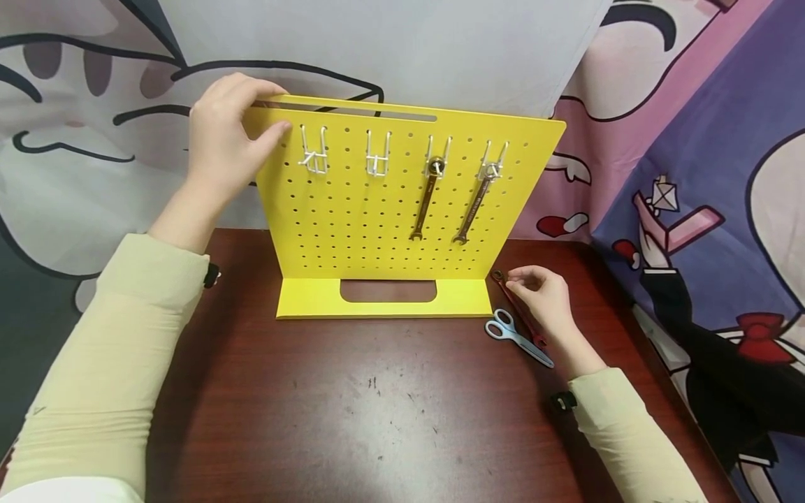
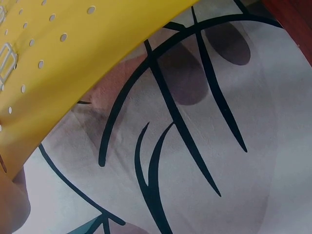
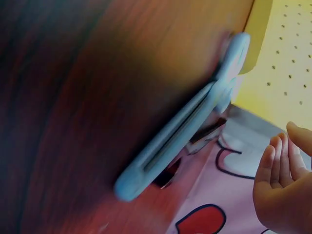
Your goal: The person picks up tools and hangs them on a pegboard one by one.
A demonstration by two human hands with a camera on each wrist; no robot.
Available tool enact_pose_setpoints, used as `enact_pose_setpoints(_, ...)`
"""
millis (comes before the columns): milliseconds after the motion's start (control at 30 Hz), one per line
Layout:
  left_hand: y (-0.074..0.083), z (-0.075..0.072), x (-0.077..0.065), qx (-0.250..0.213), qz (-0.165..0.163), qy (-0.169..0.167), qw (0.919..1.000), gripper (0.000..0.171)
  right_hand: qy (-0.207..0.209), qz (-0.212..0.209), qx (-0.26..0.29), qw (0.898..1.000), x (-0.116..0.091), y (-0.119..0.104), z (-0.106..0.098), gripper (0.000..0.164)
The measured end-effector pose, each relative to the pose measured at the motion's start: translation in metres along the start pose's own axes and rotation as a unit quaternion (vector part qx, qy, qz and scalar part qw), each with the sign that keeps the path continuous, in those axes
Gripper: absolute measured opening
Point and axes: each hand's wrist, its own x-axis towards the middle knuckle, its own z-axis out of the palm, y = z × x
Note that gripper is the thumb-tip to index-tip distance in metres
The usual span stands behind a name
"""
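Observation:
At its top left corner, a yellow pegboard (image 1: pixel 352 202) is gripped by my left hand (image 1: pixel 223 133), thumb on the front face and fingers over the top edge. In the left wrist view only a bit of that hand (image 2: pixel 12 204) shows. Two combination wrenches, a dark one (image 1: pixel 425 202) and a silvery one (image 1: pixel 474 206), hang from the board's right hooks. My right hand (image 1: pixel 544 297) hovers beside a reddish wrench (image 1: pixel 522 307) lying on the table, its fingers loosely bent and holding nothing. Light blue scissors (image 3: pixel 170 136) lie alongside that wrench.
Two white wire hooks (image 1: pixel 314 159) on the board's left half carry no tools. The board's foot (image 1: pixel 308 299) stands on a dark red wooden table (image 1: pixel 352 391). Cartoon-printed cloth (image 1: pixel 692 140) hangs behind and at the right.

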Motion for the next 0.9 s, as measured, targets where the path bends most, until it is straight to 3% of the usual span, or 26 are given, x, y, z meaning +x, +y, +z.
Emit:
enact_pose_setpoints(600,-0.001,0.002,0.000,0.005,0.009,0.005,0.9999,0.029,-0.092,0.001,-0.087,0.992,0.008,0.031,-0.010,0.023)
enact_pose_setpoints(900,-0.002,0.002,0.000,0.007,0.008,0.004,0.9999,0.029,-0.136,0.044,-0.051,0.988,0.016,0.043,-0.012,0.030)
